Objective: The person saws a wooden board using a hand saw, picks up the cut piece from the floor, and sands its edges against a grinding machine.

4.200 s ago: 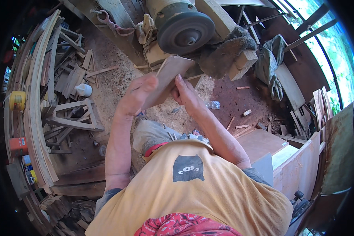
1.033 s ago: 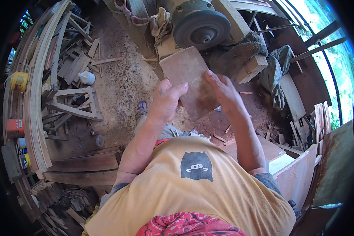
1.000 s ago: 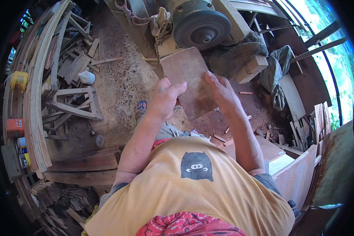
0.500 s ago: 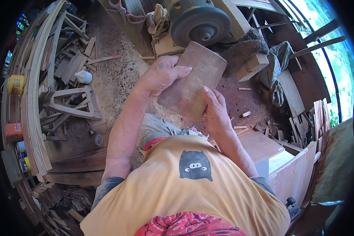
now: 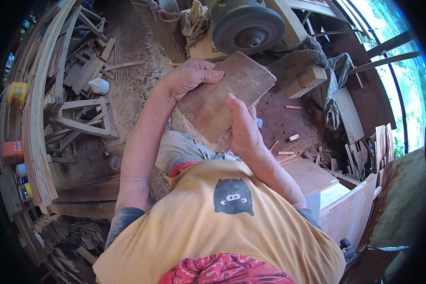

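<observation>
Both my hands grip a flat, rectangular brown wooden board (image 5: 222,102), tilted below a bench grinder's round wheel (image 5: 249,29). My left hand (image 5: 190,79) pinches its left edge, thumb lying on the upper face and fingers underneath. My right hand (image 5: 244,124) holds the lower right edge, thumb on top and the other fingers mostly hidden beneath. Pale dust marks the board's upper face. Its far edge lies close to the wheel; whether the two touch I cannot tell.
Wooden frames (image 5: 83,118), offcuts and a white plastic bottle (image 5: 99,86) lie on the left. A timber block (image 5: 307,81) juts out right of the grinder, beside a draped grey cloth (image 5: 333,90). Wood scraps litter the floor. A pale panel box (image 5: 345,203) stands at lower right.
The board and both hands have shifted a little to the left, and the board has turned slightly clockwise. My right thumb rests further in on its face. Both hands keep hold.
</observation>
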The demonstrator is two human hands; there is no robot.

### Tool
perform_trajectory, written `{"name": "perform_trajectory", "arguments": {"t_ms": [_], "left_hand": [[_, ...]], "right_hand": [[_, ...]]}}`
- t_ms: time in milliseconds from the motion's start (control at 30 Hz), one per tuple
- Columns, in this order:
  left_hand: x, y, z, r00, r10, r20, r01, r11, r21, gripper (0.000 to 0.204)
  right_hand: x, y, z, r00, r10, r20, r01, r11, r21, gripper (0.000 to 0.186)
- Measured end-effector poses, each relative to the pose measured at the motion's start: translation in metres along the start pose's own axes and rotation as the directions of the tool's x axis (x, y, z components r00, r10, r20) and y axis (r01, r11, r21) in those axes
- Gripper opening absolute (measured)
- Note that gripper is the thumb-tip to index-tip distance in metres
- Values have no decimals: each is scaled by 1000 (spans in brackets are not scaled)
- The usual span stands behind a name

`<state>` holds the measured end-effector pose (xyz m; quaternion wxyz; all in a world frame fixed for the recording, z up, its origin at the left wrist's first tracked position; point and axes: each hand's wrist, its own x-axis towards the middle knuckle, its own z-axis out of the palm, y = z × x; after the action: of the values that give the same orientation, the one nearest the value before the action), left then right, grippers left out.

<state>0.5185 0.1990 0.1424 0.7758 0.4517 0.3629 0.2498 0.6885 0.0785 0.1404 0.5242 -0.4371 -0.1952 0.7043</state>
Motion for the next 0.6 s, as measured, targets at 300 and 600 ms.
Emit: {"name": "perform_trajectory", "arguments": {"t_ms": [300,600], "left_hand": [[-22,10,6,984,136,-114,-94,944,317,26],[-31,-7,12,944,204,-259,-62,882,467,34]], "right_hand": [[5,23,-9,823,-522,225,562,691,-455,44],[11,20,-3,976,-199,87,182,968,172,45]]}}
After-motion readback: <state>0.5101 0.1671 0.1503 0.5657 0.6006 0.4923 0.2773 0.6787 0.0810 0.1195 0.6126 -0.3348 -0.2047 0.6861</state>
